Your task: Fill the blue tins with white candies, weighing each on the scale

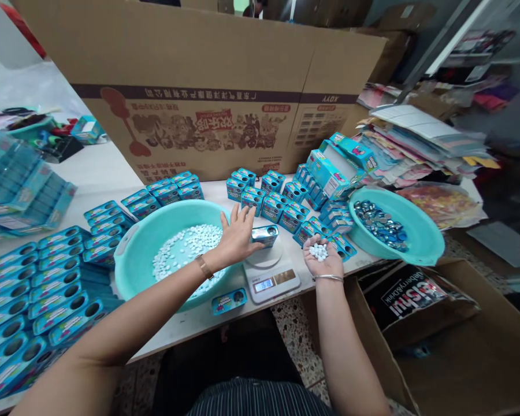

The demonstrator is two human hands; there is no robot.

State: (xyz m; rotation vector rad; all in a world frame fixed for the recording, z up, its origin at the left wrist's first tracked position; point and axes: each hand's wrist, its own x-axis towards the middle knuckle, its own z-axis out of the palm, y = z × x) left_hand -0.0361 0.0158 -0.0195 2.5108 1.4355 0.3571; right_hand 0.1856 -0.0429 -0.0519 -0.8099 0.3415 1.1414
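Here, the box [268, 236] stands on the scale [269, 279], long axis roughly along the near edge of the table [173, 332], just right of the nearer left hand [236, 240], fingers [247, 218] spread; the right hand [323, 259] cups candies [318, 251].

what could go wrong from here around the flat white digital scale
Small white pellets lie heaped in the cupped right hand, so some might roll off. The left hand is right by the small blue rectangular box on the flat white digital scale; a bump could tip it or disturb the reading. Another blue printed box lies near the front edge of the white table and might get knocked off.
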